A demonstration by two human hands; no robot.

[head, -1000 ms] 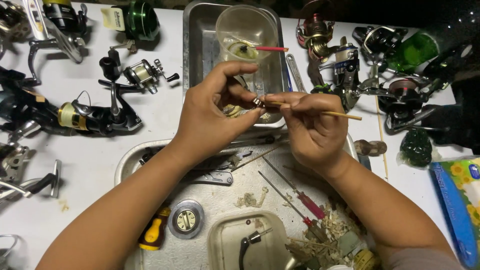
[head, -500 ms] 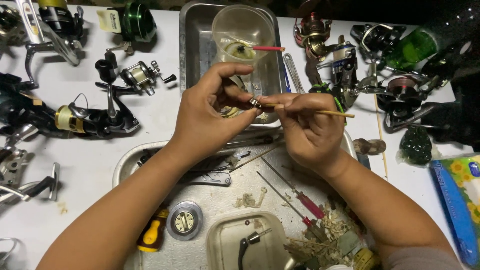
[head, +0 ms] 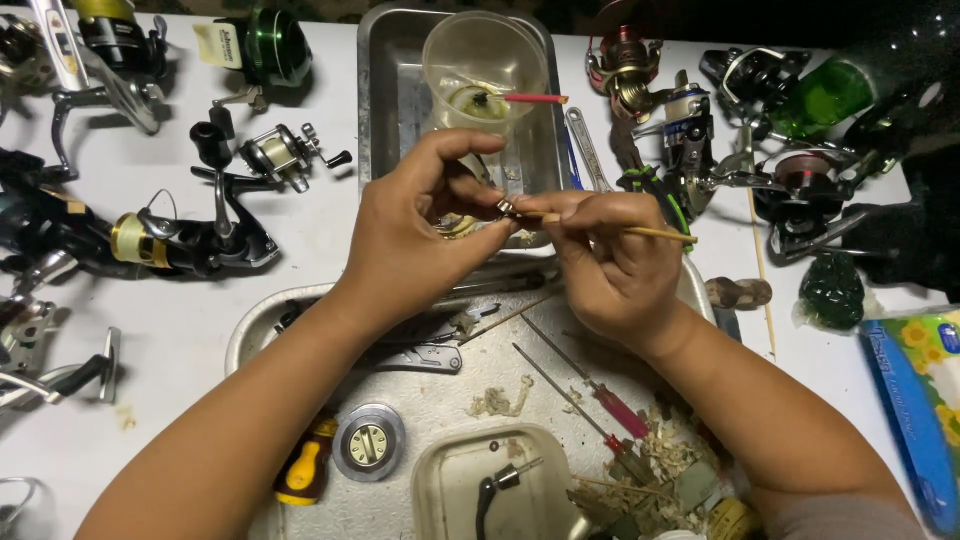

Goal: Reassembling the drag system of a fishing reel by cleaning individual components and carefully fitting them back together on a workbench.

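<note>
My left hand [head: 420, 235] pinches a small metal reel part [head: 506, 208] between thumb and fingers above a metal tray. My right hand [head: 610, 260] holds a thin wooden stick [head: 660, 234] like a pen, its tip touching the small part. Both hands meet over the front edge of the rectangular steel pan [head: 385, 90], which holds a clear plastic cup [head: 484, 70] with a red-handled tool [head: 535, 98] in it.
Several fishing reels lie around: a black one [head: 190, 240] at left, others [head: 700, 150] at right. The round tray [head: 255, 330] below holds screwdrivers [head: 610, 405], a round cap [head: 368, 442], a plastic tub [head: 500, 485] and shavings. A blue tissue pack [head: 915, 400] is at right.
Both hands have stayed together on the small part; the view has shifted slightly, with only small finger movements.
</note>
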